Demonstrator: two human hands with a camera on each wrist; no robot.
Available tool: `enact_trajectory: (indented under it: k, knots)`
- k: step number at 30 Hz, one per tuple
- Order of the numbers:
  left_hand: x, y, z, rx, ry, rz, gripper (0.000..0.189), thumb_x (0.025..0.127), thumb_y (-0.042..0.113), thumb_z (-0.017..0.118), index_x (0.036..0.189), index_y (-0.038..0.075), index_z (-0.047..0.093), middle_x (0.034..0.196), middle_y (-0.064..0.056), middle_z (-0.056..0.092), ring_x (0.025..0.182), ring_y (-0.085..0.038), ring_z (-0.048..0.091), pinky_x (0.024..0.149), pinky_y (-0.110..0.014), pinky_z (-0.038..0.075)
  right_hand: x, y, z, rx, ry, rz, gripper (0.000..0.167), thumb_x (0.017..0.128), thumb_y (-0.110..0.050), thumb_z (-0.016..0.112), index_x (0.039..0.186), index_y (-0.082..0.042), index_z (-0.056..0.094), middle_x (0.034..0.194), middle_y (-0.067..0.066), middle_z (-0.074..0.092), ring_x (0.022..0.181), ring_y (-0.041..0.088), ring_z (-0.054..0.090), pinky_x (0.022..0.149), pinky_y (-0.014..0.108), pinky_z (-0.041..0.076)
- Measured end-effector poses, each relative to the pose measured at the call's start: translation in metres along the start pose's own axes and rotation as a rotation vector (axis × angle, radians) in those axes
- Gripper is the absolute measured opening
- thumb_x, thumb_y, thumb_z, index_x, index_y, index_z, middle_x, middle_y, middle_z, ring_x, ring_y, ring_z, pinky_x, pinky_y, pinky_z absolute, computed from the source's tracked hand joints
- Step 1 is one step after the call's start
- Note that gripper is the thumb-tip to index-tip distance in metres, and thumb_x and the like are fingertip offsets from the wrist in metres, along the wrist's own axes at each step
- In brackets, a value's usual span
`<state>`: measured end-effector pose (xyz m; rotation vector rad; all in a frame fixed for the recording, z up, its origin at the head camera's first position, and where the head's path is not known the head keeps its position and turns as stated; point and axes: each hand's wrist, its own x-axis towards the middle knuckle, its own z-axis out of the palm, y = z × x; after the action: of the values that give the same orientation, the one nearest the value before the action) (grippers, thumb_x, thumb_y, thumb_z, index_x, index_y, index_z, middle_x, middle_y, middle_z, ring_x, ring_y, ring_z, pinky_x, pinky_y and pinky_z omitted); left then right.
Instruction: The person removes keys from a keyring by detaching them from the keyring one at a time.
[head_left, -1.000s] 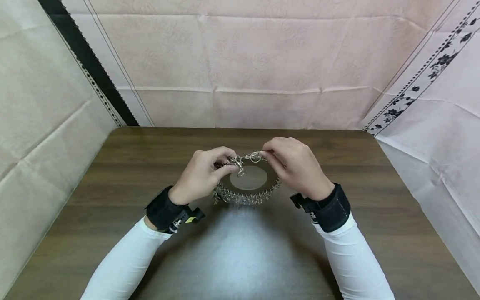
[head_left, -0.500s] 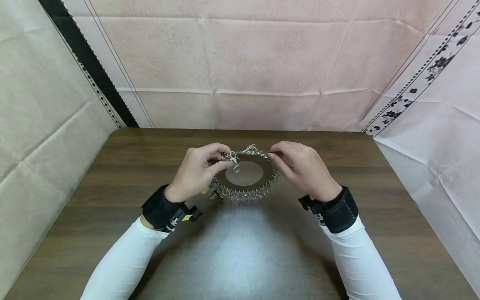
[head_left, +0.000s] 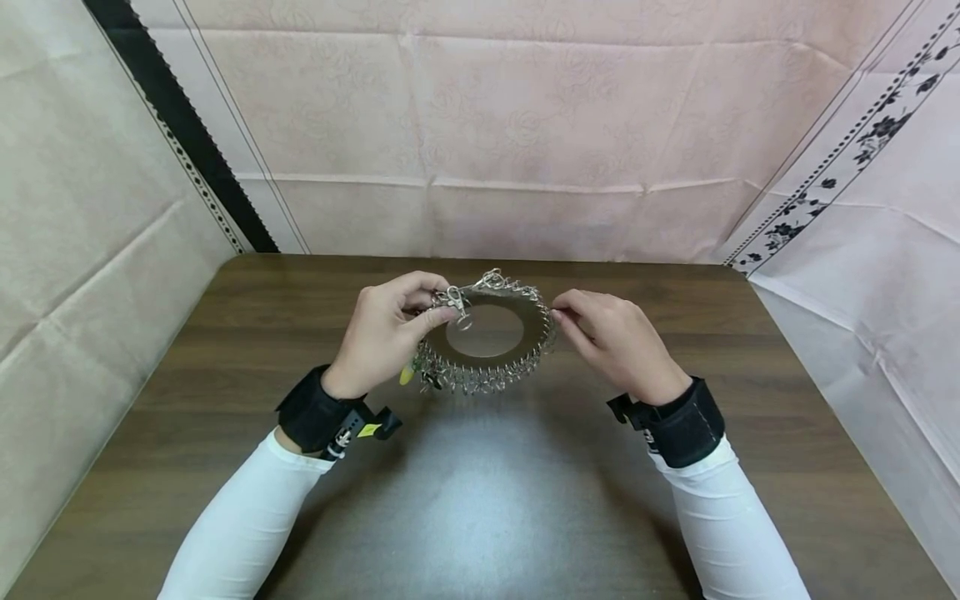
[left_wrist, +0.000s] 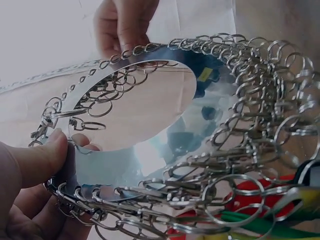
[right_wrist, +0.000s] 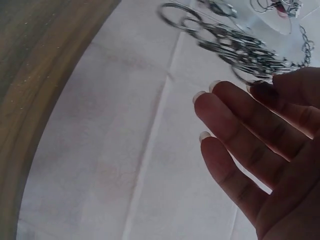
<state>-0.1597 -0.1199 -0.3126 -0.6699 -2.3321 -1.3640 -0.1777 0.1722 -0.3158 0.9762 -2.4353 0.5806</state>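
Note:
A flat, shiny metal hoop with a wide round hole is held up tilted over the table. Key rings with small links hang thickly all round its rim. My left hand grips the hoop's left side, thumb on the upper face and fingers beneath. Near that thumb, a few key rings lie over the hole. My right hand pinches the links at the right rim between thumb and forefinger; in the right wrist view its other fingers stay spread out. What exactly it pinches is mostly hidden.
Red, green and yellow pieces dangle under the hoop in the left wrist view; a yellow tag shows at its lower left. The brown wooden table ends at a patterned cloth behind, with pale cloth on both sides.
The hoop has risen and shifted left with my left hand. My right hand has slid rightward and slightly down, from the rings at the back to the hoop's right rim.

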Motion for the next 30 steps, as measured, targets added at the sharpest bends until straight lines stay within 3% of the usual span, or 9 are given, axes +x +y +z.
enact_trajectory:
  k: [6, 15, 21, 24, 30]
  knots:
    - [0.001, 0.0, -0.002, -0.015, 0.038, -0.014, 0.024, 0.086, 0.005, 0.079, 0.108, 0.004, 0.07, 0.084, -0.008, 0.078, 0.061, -0.014, 0.059, 0.059, -0.017, 0.039, -0.003, 0.005, 0.005, 0.002, -0.082, 0.049, 0.009, 0.101, -0.014, 0.063, 0.099, -0.01, 0.07, 0.082, -0.001, 0.07, 0.068, 0.011, 0.059, 0.064, 0.034, 0.05]
    - [0.002, 0.0, -0.004, -0.052, 0.119, -0.025, 0.023, 0.087, 0.004, 0.078, 0.108, 0.0, 0.069, 0.082, -0.011, 0.077, 0.064, -0.007, 0.058, 0.064, -0.016, 0.045, -0.007, 0.007, 0.017, 0.096, -0.154, 0.076, 0.012, 0.101, -0.023, 0.063, 0.096, -0.013, 0.067, 0.083, -0.004, 0.07, 0.076, 0.01, 0.065, 0.069, 0.035, 0.053]
    - [0.002, 0.0, -0.003, -0.12, 0.135, -0.063, 0.024, 0.088, 0.003, 0.076, 0.11, -0.001, 0.068, 0.083, -0.015, 0.076, 0.063, -0.007, 0.053, 0.064, -0.018, 0.043, -0.008, 0.007, 0.027, 0.377, -0.173, 0.146, 0.012, 0.101, -0.017, 0.064, 0.107, -0.008, 0.068, 0.094, 0.002, 0.075, 0.085, 0.013, 0.069, 0.077, 0.033, 0.057]
    - [0.002, 0.0, -0.002, -0.148, 0.13, -0.074, 0.024, 0.089, 0.004, 0.076, 0.111, -0.002, 0.068, 0.084, -0.016, 0.076, 0.062, -0.008, 0.052, 0.063, -0.019, 0.043, -0.006, 0.005, 0.033, 0.525, -0.167, 0.204, 0.015, 0.1, -0.016, 0.066, 0.11, -0.006, 0.069, 0.097, 0.006, 0.076, 0.085, 0.012, 0.07, 0.073, 0.026, 0.056]
    - [0.003, -0.001, -0.002, -0.169, 0.115, -0.078, 0.023, 0.09, 0.004, 0.075, 0.111, -0.001, 0.067, 0.082, -0.016, 0.075, 0.052, -0.01, 0.045, 0.056, -0.021, 0.04, -0.006, 0.001, 0.037, 0.69, -0.087, 0.281, 0.016, 0.099, -0.008, 0.064, 0.112, 0.002, 0.067, 0.097, 0.015, 0.074, 0.075, 0.004, 0.062, 0.064, 0.019, 0.048]
